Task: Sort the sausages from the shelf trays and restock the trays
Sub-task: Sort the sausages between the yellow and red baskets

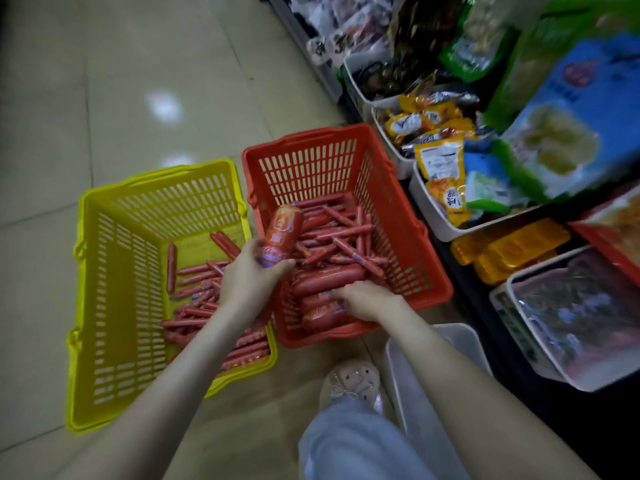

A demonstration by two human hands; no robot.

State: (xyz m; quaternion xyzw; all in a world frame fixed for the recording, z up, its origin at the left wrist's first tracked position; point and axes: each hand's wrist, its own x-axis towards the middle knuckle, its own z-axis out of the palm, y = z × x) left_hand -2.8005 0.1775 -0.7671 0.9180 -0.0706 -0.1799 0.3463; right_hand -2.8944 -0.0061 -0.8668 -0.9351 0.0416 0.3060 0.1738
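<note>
Red basket (426,258): stands on the floor (138,64), its right wall just beside the shelf trays (429,216), its left wall just beside the yellow basket (104,271).
Red basket load: thin sausages (343,233) heaped across the middle and far half; fat sausages (329,280) stacked along the near edge.
Yellow basket load: loose sausages (197,296), thin and red, lying over the right half and into the near right corner.
Left hand (249,275): raised above the line where the two baskets meet, fingers and thumb wrapped round the lower end of the held sausage (282,233).
Held sausage: fat, red wrapper, nearly upright with a slight lean to the right; its top end is above the red basket's left wall, lifted off the heap.
Right hand (367,301): down inside the red basket at its near right corner, palm down, fingertips on the fat sausages. Blurred; cannot tell whether the fingers are grasping one or only resting on it.
Tray (460,337): translucent, on the floor under the right forearm, just beside the red basket's near right corner.
Shelf trays: white, in a row along the right side, filled with packets (440,161) in yellow and orange.
Shoe (349,379): pale, on the floor between the tray and the red basket's near edge.
</note>
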